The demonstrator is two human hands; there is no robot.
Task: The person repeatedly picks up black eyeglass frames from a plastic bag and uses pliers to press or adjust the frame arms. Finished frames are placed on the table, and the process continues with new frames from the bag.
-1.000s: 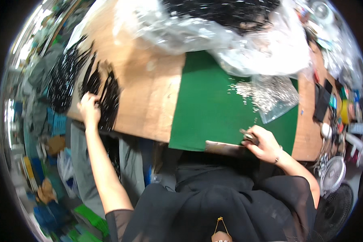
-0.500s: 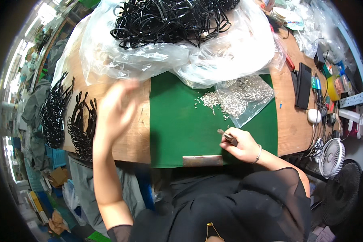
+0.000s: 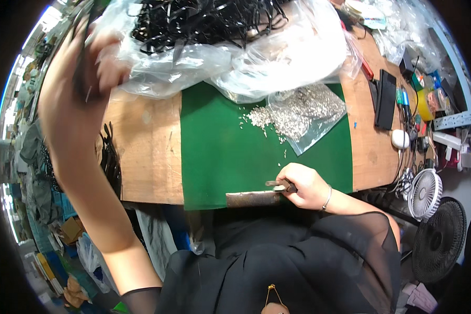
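- While the left hand (image 3: 97, 57) is raised high at the far left, blurred, its fingers are curled together around a thin dark strip (image 3: 83, 47); the strip passes through the fist and runs roughly up and down, its upper end toward the far edge of the picture.
- Just right of that hand lies a big clear plastic bag (image 3: 256, 63) full of black strips, spread across the far side of the wooden table (image 3: 146, 152).
- A green mat (image 3: 220, 152) covers the middle of the table, and a row of black strips (image 3: 110, 162) hangs at the table's left edge.
- A small clear bag of little silver parts (image 3: 298, 112) lies on the far right of the mat, some parts spilled to its left.
- At the near edge of the mat, the right hand (image 3: 306, 186) is closed on a small dark tool (image 3: 276, 184), whose tip points left; it sits just above a rusty metal bar (image 3: 252, 199) lying left to right.
- A white fan (image 3: 424, 192) stands at the near right.
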